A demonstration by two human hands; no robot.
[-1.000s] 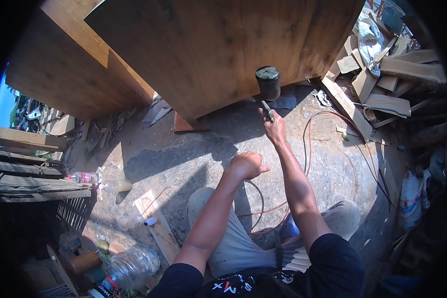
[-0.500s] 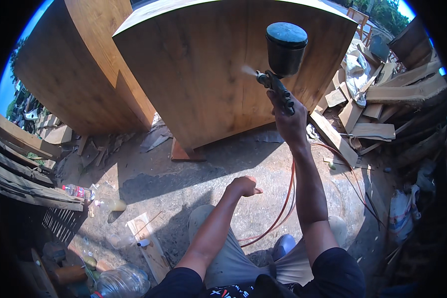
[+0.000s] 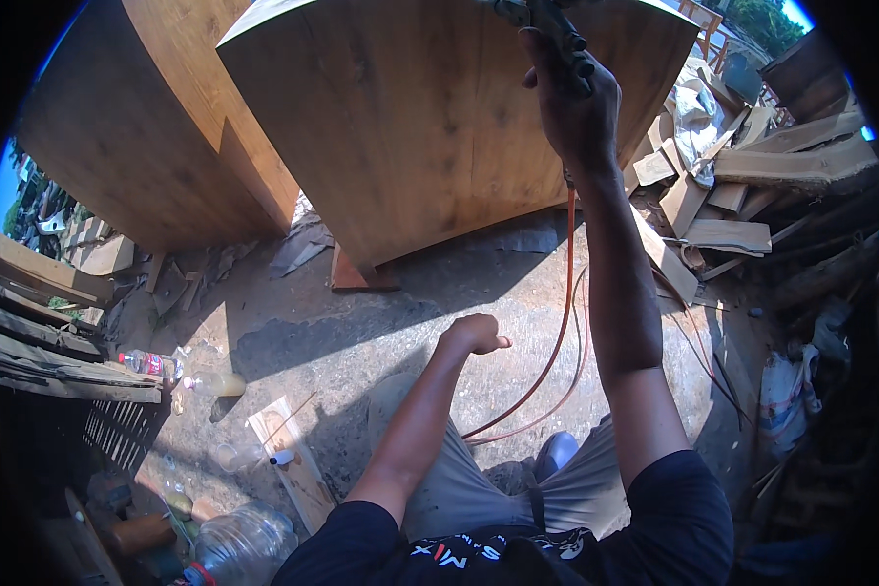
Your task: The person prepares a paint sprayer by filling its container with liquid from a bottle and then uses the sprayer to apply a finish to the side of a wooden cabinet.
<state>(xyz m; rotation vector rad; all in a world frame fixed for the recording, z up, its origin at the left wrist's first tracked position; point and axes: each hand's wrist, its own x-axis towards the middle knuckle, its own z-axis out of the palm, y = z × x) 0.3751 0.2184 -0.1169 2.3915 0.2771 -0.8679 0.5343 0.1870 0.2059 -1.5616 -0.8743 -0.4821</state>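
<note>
My right hand point(image 3: 580, 112) is raised high at arm's length, its fingers wrapped round a dark spray gun point(image 3: 554, 44). The top of the gun and its cup run out of the upper edge. A red hose point(image 3: 565, 293) hangs from the grip and loops to the ground. Just beyond the gun stands a large brown wooden panel or cabinet side point(image 3: 430, 146), tilted in the view. My left hand point(image 3: 476, 334) hovers low in front of me, curled closed with the thumb sticking out, and I see nothing in it.
Another tall wooden piece point(image 3: 137, 137) stands at the left. Scrap boards point(image 3: 742, 186) pile up at the right. A wood block point(image 3: 361, 273) sits under the panel's corner. Plastic bottles point(image 3: 215, 383), a large clear jug point(image 3: 239, 542) and a plank point(image 3: 293, 469) lie at the lower left.
My right hand has moved up and farther away, taking the spray gun partly out of view. The spray mist and the gun's cup no longer show. My left hand has barely shifted.
</note>
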